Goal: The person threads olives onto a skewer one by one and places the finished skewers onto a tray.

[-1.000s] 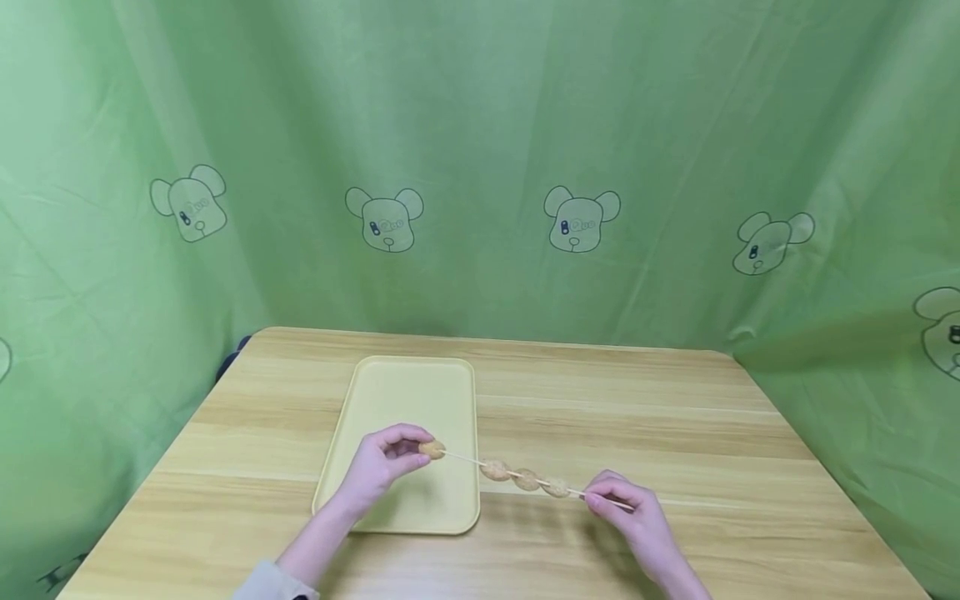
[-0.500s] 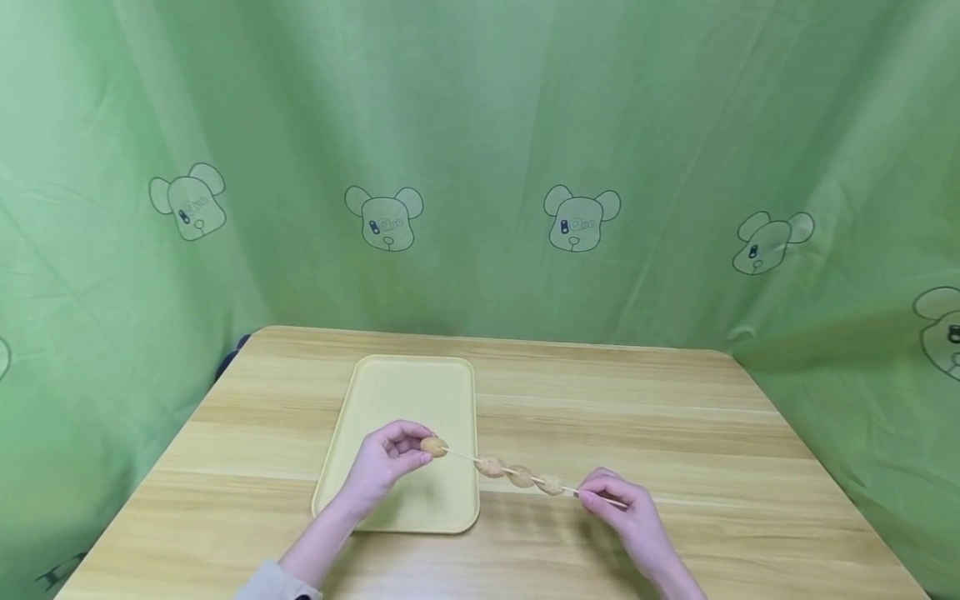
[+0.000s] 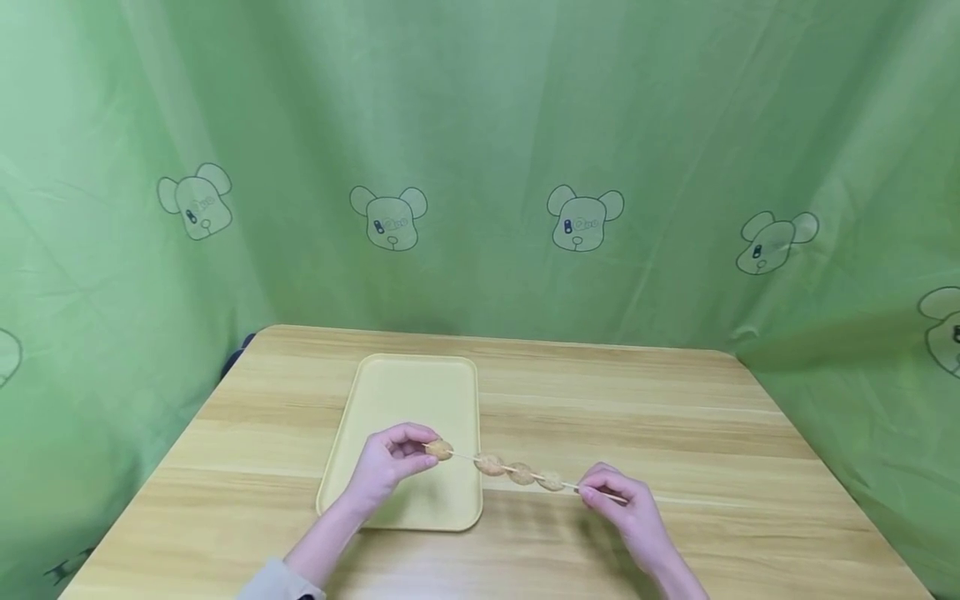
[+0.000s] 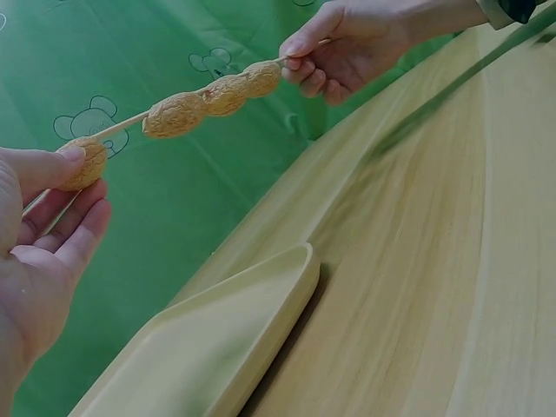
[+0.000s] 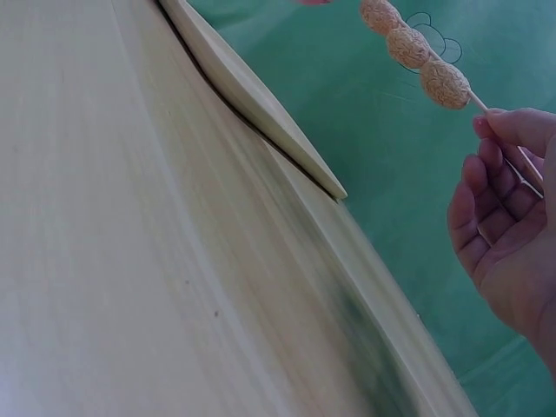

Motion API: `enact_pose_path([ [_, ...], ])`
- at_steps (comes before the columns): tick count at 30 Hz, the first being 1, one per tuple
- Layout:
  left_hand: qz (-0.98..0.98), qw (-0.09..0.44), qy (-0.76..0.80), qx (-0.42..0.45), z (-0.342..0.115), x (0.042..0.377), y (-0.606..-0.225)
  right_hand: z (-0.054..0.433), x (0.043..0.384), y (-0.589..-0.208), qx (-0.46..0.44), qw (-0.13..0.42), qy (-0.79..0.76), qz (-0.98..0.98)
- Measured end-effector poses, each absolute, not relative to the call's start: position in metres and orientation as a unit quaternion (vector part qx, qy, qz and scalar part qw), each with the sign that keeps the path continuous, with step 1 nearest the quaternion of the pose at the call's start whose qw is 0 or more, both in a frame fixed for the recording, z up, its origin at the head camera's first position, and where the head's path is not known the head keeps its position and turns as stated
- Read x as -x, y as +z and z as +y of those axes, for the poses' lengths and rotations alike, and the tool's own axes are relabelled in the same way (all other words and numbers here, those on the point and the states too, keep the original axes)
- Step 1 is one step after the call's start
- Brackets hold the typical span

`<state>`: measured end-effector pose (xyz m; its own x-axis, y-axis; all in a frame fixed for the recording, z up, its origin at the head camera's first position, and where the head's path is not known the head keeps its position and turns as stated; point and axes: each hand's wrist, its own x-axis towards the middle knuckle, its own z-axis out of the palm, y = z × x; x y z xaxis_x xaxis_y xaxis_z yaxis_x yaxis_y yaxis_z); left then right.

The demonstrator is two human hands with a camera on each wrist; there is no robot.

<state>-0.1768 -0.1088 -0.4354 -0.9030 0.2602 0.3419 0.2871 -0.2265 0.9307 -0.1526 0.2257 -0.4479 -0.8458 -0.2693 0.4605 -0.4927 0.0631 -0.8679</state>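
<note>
My right hand (image 3: 626,508) pinches a thin wooden skewer (image 3: 570,487) near its right end, between thumb and fingertips. Three wrinkled tan balls (image 4: 224,94) sit close together along the skewer, and in the right wrist view the nearest ball (image 5: 445,84) is just beyond the fingertips. At the skewer's other end my left hand (image 3: 382,462) pinches a fourth, separate wrinkled tan ball (image 3: 439,450), with the skewer running into it. A short length of bare stick lies between this ball and the other three. Both hands hold the skewer above the table, tilted slightly down to the right.
A pale yellow rectangular tray (image 3: 408,383) lies on the wooden table (image 3: 622,400), under and beyond my left hand. Around the table hangs a green curtain (image 3: 480,100) with mouse-like printed heads.
The skewer has slid a little leftward through the left ball, and its tip now shows on the far side. The gap to the three balls has narrowed. Both hands keep their pinch.
</note>
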Motion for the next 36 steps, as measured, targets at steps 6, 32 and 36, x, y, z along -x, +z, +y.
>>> enact_pose_path([
  [6,-0.617,0.0,-0.755,0.222,-0.107,0.175,-0.437,0.225,0.154,-0.447,-0.267,0.091,0.627,-0.726],
  [32,-0.61,-0.017,-0.77,0.186,-0.099,0.175,-0.44,0.217,0.157,-0.449,-0.282,0.089,0.621,-0.726],
  [36,-0.615,-0.024,-0.767,0.182,-0.098,0.176,-0.439,0.219,0.158,-0.45,-0.279,0.084,0.617,-0.731],
])
